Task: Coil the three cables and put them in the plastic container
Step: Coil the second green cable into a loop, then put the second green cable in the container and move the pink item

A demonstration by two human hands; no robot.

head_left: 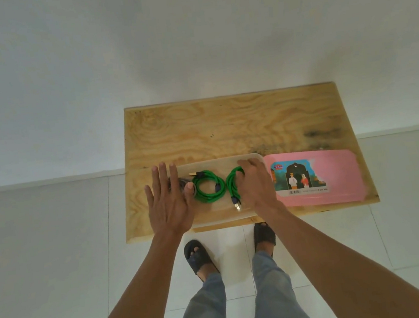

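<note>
Green coils (208, 186) in container (223, 216) at table edge (315, 210)

Both bare forearms reach forward and down. The left hand (167, 202) lies flat, fingers straight and spread. The right hand (254, 182) has its fingers curled downward.

Two green coiled cables (218, 185), clear plastic container (219, 163), pink lid (336, 172) with colourful label, swirl-grained plywood table (225, 125)

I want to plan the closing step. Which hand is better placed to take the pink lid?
Probably the right hand: it grips a green coil in the container, right beside the pink lid. The left hand lies flat at the container's far left end.
</note>
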